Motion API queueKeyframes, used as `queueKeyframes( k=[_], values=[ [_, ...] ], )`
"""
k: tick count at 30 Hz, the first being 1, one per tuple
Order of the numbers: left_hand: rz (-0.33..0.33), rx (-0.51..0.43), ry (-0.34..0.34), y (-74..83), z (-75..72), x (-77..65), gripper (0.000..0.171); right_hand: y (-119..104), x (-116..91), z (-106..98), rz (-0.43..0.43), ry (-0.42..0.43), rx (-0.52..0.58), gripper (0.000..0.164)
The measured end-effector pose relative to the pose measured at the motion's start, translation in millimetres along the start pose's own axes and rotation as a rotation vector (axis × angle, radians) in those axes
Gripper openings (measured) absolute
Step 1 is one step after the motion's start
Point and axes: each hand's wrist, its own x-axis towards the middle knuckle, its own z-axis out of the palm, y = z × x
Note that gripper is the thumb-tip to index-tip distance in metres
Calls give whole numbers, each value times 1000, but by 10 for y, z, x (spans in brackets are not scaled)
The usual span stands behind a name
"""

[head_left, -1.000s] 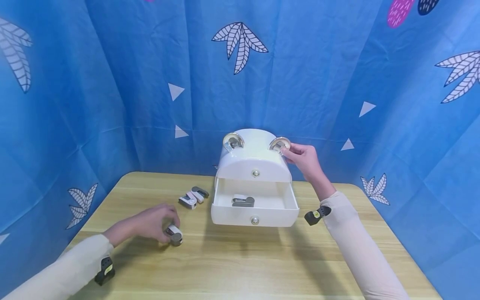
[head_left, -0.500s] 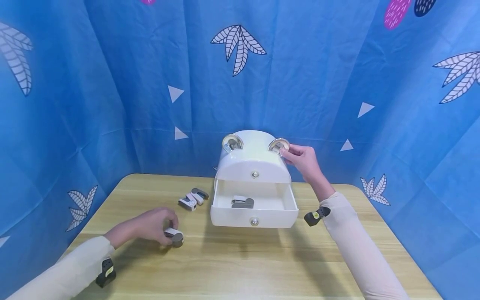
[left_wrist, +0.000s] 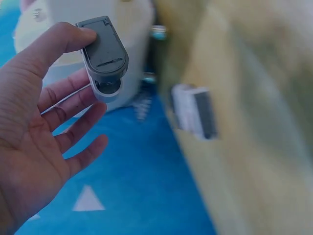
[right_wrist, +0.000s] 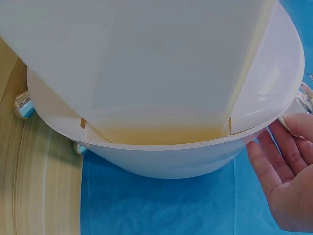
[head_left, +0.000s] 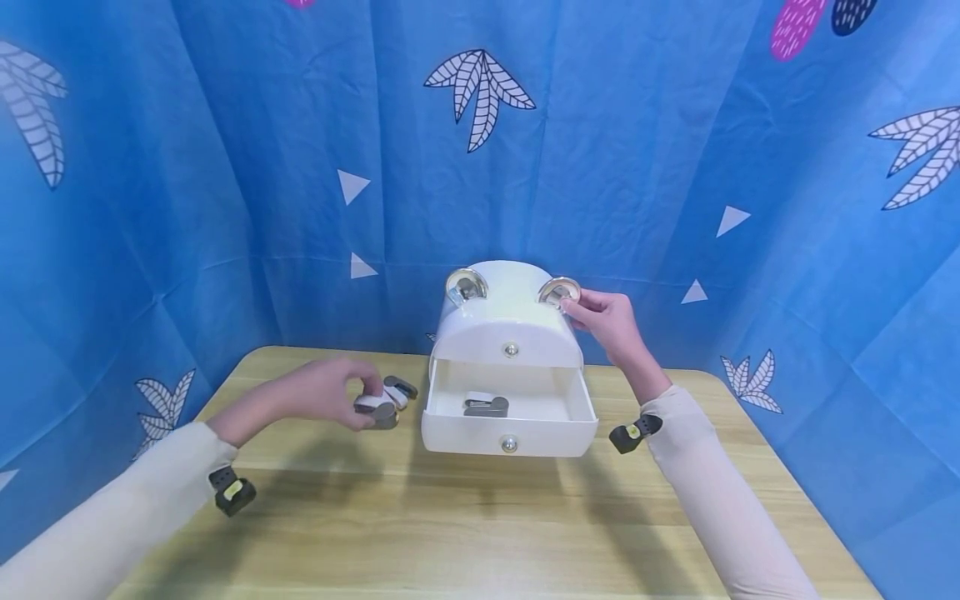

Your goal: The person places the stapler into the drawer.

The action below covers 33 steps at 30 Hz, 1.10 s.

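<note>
My left hand (head_left: 322, 390) pinches a small grey-and-white stapler-like device (left_wrist: 105, 46) between thumb and fingers. In the left wrist view its grey, round-ended face is toward the camera, and the other fingers spread loosely. The hand is raised over the table, left of a white drawer box (head_left: 510, 312) with two metal-rimmed round eyes on top. My right hand (head_left: 611, 321) pinches the rim of the right eye (head_left: 558, 290), its other fingers beside the box wall in the right wrist view. The lower drawer (head_left: 510, 435) is pulled out, with one similar device (head_left: 487, 405) lying inside.
More grey-and-white devices (left_wrist: 195, 111) lie on the wooden table (head_left: 480, 525) left of the box, partly hidden by my left hand in the head view. A blue patterned curtain (head_left: 480, 192) surrounds the table's back and sides.
My left hand has lifted the device from the table and moved it up and right, toward the drawer box and the loose devices. My right hand stays at the eye.
</note>
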Motion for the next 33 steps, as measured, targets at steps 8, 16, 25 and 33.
queueKeyframes(
  k=[8,16,25,33],
  values=[
    [81,60,59,398,-339,302,24,10,11,1,7,14,-5,44],
    [101,143,56,780,-372,628,29,7,10,6,17,13,-1,45],
    [145,274,44,1178,-198,1004,27,19,22,7,2,14,0,45],
    [247,350,70,1489,-30,1253,26,28,23,11,0,18,6,44]
  ],
)
